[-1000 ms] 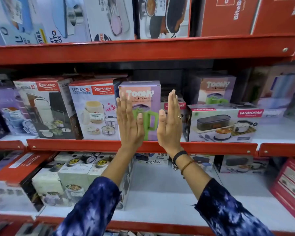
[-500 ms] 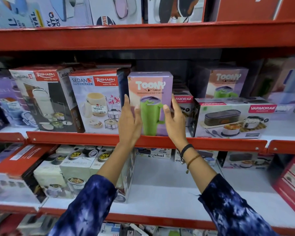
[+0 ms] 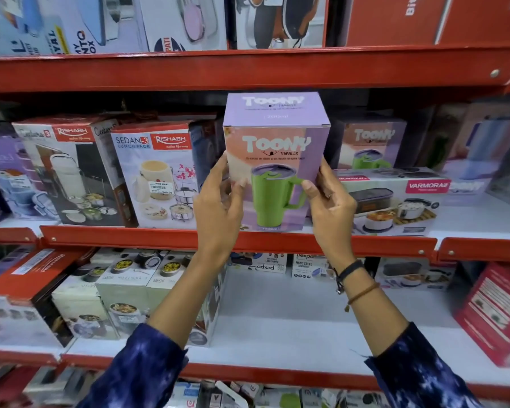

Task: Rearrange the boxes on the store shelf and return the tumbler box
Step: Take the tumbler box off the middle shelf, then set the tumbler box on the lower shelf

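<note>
The tumbler box [image 3: 277, 142] is lilac and peach, marked Toony, with a green mug pictured on its front. It is held at the front edge of the middle shelf [image 3: 189, 241], pulled forward so that its top face shows. My left hand [image 3: 218, 201] grips its left side and my right hand [image 3: 330, 198] grips its right side, thumbs on the front. A second Toony box [image 3: 371, 142] stands further back on the right.
Left of the tumbler box stand a Sedan-3 lunch pack box [image 3: 156, 175] and a Rishabh box [image 3: 68, 169]. A flat Varmora box [image 3: 395, 198] lies to the right. A red shelf beam [image 3: 248, 69] runs close overhead. The lower shelf [image 3: 277, 334] holds more boxes.
Both hands closed on the sides of the tumbler box and drew it forward and up out of its row; its top face now shows.
</note>
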Available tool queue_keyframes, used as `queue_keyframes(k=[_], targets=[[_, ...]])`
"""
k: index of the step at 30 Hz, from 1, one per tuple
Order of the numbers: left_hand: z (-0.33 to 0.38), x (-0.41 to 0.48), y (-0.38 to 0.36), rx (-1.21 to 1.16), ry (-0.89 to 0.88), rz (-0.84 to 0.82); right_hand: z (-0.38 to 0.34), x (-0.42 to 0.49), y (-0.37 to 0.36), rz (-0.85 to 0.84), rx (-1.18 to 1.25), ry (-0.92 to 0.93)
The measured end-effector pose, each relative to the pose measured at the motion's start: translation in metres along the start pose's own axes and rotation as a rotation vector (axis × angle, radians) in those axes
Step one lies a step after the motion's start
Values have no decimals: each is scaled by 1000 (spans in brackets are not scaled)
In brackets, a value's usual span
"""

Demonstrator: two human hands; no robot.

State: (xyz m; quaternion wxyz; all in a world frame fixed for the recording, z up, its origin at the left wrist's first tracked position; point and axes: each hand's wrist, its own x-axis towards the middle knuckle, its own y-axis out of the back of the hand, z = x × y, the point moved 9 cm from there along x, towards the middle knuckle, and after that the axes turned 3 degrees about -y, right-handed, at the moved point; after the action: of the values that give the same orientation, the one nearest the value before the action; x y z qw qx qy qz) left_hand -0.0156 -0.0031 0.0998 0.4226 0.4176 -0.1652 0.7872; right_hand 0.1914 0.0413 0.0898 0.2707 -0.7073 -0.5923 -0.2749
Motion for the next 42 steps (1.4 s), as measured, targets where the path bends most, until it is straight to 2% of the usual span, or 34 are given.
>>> queue_keyframes(k=[5, 12, 15, 24, 32, 38, 42], targets=[[26, -32, -3, 17, -20, -11, -9, -26, 39, 7, -46, 15], [25, -108, -30, 88, 16, -131, 14, -85, 100, 1, -199, 26], [17, -145, -46, 52, 70, -193, 34, -109, 118, -6, -224, -37], [-61, -235, -89, 61, 391, -362, 120, -171, 141, -98, -297, -294], [-120, -263, -126, 135, 479, -485, 198, -194, 137, -99, -278, -525], [-154, -275, -144, 133, 588, -542, 238, -199, 136, -82, -281, -616], [-160, -282, -150, 136, 574, -595, 251, -201, 141, -83, -289, -658]])
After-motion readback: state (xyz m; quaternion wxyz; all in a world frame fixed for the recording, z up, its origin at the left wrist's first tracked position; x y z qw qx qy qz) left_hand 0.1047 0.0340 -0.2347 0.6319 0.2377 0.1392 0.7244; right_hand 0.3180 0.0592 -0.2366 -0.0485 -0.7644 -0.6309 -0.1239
